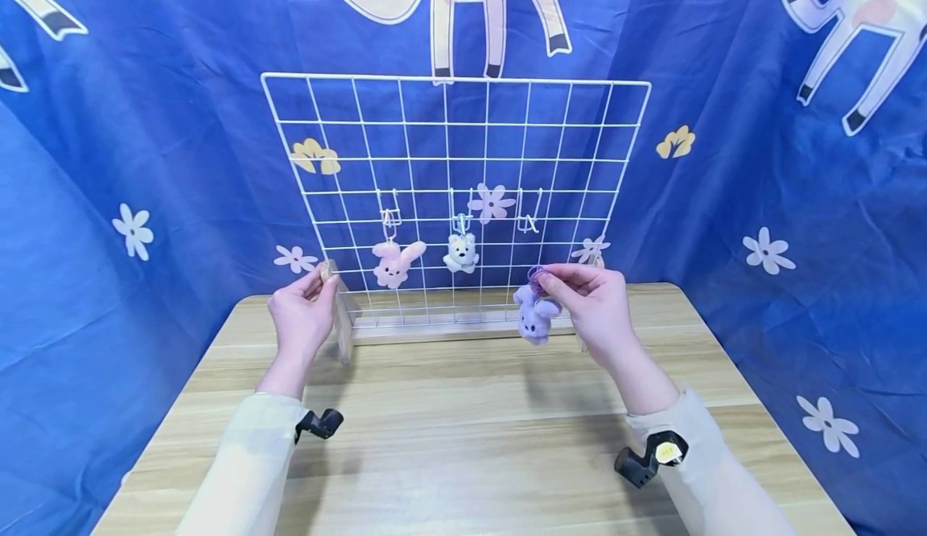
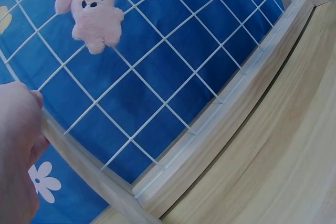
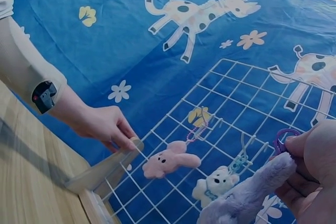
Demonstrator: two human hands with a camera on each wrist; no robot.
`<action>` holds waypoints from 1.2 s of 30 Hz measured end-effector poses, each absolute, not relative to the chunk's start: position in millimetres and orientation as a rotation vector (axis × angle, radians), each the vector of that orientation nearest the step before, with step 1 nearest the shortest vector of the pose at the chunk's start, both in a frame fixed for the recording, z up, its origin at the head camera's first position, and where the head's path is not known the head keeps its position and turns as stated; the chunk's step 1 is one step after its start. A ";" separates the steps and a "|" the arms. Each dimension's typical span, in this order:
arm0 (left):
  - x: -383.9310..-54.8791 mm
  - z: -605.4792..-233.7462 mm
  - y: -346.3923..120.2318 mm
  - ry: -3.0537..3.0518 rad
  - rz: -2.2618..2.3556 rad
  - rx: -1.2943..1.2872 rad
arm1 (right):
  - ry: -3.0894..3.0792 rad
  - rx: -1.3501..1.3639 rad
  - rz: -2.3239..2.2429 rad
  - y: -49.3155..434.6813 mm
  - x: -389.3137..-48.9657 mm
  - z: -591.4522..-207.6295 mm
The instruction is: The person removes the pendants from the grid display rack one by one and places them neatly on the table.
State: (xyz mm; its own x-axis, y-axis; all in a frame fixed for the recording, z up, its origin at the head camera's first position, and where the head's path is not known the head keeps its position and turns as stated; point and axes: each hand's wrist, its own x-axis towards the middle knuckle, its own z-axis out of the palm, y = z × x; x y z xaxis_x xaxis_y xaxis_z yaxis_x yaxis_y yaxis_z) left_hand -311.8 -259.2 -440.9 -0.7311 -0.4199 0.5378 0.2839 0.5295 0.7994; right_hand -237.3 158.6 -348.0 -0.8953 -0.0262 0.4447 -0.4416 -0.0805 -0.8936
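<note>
My left hand (image 1: 300, 316) grips the top of the wooden upright (image 1: 342, 323) at the left end of a white wire grid rack (image 1: 487, 158). In my right hand (image 1: 599, 304), thumb and fingers pinch the purple ring (image 3: 283, 139) of a purple plush bunny keychain (image 1: 534, 323). The bunny dangles in front of the rack's lower right part, below a white hook (image 1: 529, 220). On two other hooks hang a pink plush bunny keychain (image 1: 393, 267), left, and a white plush bear keychain (image 1: 461, 254), middle. In the right wrist view the purple bunny partly overlaps the bear.
The rack stands on a wooden base (image 1: 434, 332) near the back of a wood-grain table (image 1: 449, 439). Blue cloth (image 1: 203, 117) printed with animals and flowers surrounds the table behind and at both sides.
</note>
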 end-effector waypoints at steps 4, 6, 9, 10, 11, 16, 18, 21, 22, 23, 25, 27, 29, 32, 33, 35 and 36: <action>-311.6 -439.9 -258.8 -2.058 -1.253 0.123 | -1.921 0.520 2.064 158.4 -233.2 -349.9; -311.6 -439.4 -258.6 -2.064 -1.254 0.128 | -1.924 0.527 2.063 157.8 -231.1 -350.4; -311.3 -439.7 -258.6 -2.073 -1.251 0.138 | -1.930 0.531 2.062 157.5 -228.3 -352.5; -311.3 -439.8 -258.6 -2.074 -1.251 0.139 | -1.933 0.530 2.062 157.3 -227.2 -353.1; -311.3 -439.8 -258.6 -2.076 -1.252 0.139 | -1.937 0.530 2.061 157.1 -226.2 -353.9; -310.8 -439.4 -258.5 -2.079 -1.257 0.137 | -1.940 0.536 2.097 155.9 -220.3 -358.5; -310.7 -439.5 -258.4 -2.082 -1.257 0.141 | -1.940 0.546 2.110 155.0 -218.2 -360.8; -310.4 -439.4 -258.0 -2.080 -1.267 0.147 | -1.941 0.563 2.116 153.3 -216.0 -364.9; -310.2 -439.1 -257.9 -2.078 -1.270 0.146 | -1.941 0.572 2.118 152.8 -215.6 -366.7; -310.3 -439.2 -257.9 -2.076 -1.276 0.145 | -1.943 0.578 2.121 152.1 -214.9 -368.3; -310.5 -439.1 -257.8 -2.067 -1.285 0.141 | -1.950 0.576 2.125 151.0 -213.3 -371.6; -310.5 -438.8 -257.1 -2.062 -1.290 0.139 | -1.956 0.579 2.132 150.1 -211.6 -374.8; -310.8 -439.1 -256.9 -2.060 -1.289 0.138 | -1.958 0.586 2.140 149.1 -209.5 -377.6; -310.7 -439.0 -256.8 -2.069 -1.277 0.140 | -1.954 0.610 2.148 147.4 -206.7 -381.4; -310.9 -439.1 -257.0 -2.073 -1.274 0.140 | -1.950 0.618 2.150 146.8 -205.6 -382.7; -311.5 -439.9 -257.8 -2.077 -1.268 0.139 | -1.943 0.625 2.160 145.5 -203.6 -385.4; -311.4 -440.0 -257.9 -2.080 -1.266 0.139 | -1.939 0.630 2.163 144.8 -202.7 -386.8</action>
